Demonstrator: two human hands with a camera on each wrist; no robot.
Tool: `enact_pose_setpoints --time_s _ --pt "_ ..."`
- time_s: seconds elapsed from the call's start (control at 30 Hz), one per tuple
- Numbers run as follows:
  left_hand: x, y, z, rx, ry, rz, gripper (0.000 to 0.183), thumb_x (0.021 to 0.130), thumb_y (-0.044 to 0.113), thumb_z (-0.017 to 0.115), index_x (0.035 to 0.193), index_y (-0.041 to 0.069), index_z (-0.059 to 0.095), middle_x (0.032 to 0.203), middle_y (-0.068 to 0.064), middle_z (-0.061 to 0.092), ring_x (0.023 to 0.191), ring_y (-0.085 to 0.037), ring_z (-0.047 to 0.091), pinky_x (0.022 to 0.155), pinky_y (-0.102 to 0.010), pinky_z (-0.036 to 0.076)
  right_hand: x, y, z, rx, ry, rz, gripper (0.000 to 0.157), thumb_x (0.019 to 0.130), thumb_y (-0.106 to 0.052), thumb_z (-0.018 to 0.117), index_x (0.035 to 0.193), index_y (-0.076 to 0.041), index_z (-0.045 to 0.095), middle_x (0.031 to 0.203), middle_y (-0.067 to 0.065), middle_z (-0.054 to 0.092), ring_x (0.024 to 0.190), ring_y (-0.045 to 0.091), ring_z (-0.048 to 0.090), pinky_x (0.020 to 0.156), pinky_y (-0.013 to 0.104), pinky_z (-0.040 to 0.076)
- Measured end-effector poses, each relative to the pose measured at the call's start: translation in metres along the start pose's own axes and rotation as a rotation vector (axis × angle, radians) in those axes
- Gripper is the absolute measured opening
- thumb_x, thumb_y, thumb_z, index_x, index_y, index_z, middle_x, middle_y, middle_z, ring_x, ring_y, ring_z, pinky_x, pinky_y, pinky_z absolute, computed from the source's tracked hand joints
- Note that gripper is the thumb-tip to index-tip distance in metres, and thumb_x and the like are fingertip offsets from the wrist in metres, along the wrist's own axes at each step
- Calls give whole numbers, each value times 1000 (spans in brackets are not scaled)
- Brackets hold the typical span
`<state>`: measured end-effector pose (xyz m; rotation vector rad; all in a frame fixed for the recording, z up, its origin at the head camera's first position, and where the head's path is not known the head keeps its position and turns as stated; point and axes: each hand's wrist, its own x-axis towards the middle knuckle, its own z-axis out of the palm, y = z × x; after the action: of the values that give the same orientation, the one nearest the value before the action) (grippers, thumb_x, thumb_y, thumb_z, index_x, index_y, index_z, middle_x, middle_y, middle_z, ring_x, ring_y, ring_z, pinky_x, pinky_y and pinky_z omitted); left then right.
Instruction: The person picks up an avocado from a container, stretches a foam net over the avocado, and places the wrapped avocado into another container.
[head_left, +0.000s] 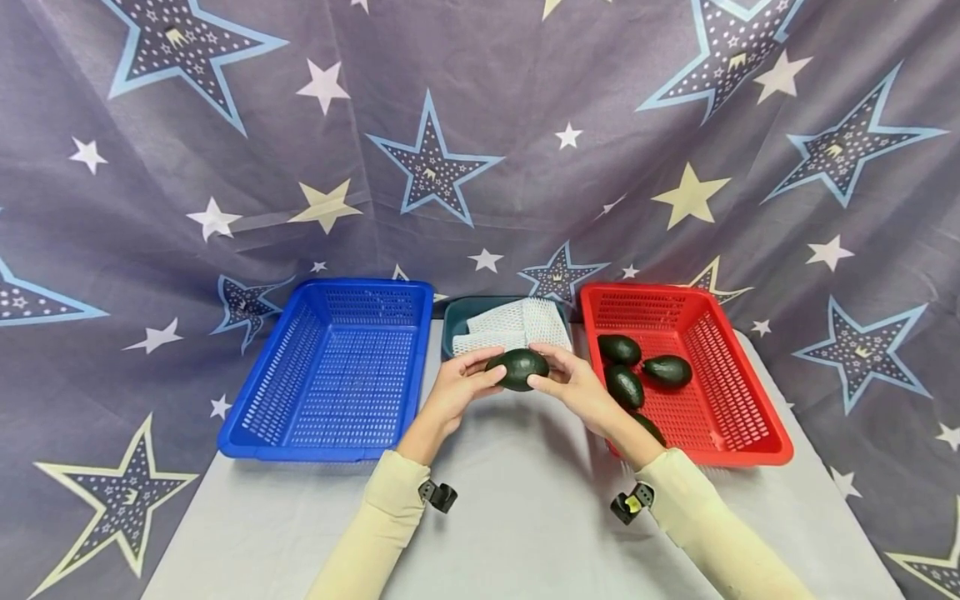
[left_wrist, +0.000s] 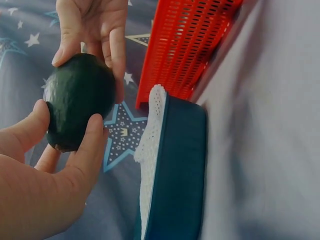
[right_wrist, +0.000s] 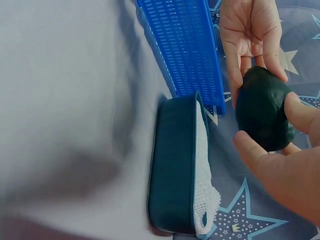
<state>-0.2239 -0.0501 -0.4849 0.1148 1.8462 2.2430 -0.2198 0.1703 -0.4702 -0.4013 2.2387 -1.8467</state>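
A dark green avocado [head_left: 518,369] is held up between both hands, above the table in front of the teal tray. My left hand [head_left: 459,388] pinches one end between thumb and fingers. At the opposite end, my right hand [head_left: 573,385] grips it the same way. In the left wrist view the avocado [left_wrist: 80,102] looks glossy, with its stem end toward the left hand [left_wrist: 50,175]. Seen from the right wrist, the avocado [right_wrist: 265,110] sits between the fingertips of both hands. Several more avocados [head_left: 667,372] lie in the red basket [head_left: 738,367].
On the left stands a blue plastic basket [head_left: 348,383] with nothing seen inside. The teal tray [head_left: 452,321] at the back middle holds folded white mesh netting [head_left: 517,323]. A white cloth covers the table [head_left: 525,517]. Behind hangs a star-patterned curtain [head_left: 480,100].
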Motion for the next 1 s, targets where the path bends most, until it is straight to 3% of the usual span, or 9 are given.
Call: enact_pose_setpoints --time_s 0.1,0.27,0.43,0.63,0.8,1.0 --pt "2 -3 -1 22 6 -14 48 94 3 69 140 -6 57 139 -26 61 105 -12 68 92 -37 60 1 3 1 -31 9 22 58 96 -8 69 149 0 47 142 26 57 114 27 63 89 19 53" --pt "5 -10 -2 45 46 -63 45 94 5 70 137 -4 60 136 -24 64 101 -12 69 93 -40 60 3 8 4 -61 5 77 57 98 -10 67 149 3 46 143 27 56 116 31 63 96 32 55" --pt "8 -17 -3 45 64 -108 41 94 5 71 134 -3 63 132 -24 66 98 -16 70 90 -40 61 5 14 6 -24 -7 131 57 98 -8 65 150 5 43 145 30 53 125 38 59 102 40 54" --pt "13 -24 -5 70 71 -158 39 95 6 70 132 -3 64 131 -24 67 92 -16 71 87 -38 62 8 22 10 48 -23 199 55 100 -7 63 149 6 42 142 32 52 118 29 60 109 54 49" --pt "17 -27 -6 110 69 -214 39 96 7 69 132 -3 63 131 -24 66 90 -17 70 85 -38 63 13 28 12 103 -28 264 54 101 -7 61 148 8 42 135 29 51 110 25 63 110 55 46" --pt "20 -31 -7 141 86 -281 37 96 8 69 132 -3 64 128 -25 66 92 -25 71 84 -38 63 17 33 16 180 -50 324 55 102 -5 57 149 13 35 133 26 47 120 34 57 114 56 42"
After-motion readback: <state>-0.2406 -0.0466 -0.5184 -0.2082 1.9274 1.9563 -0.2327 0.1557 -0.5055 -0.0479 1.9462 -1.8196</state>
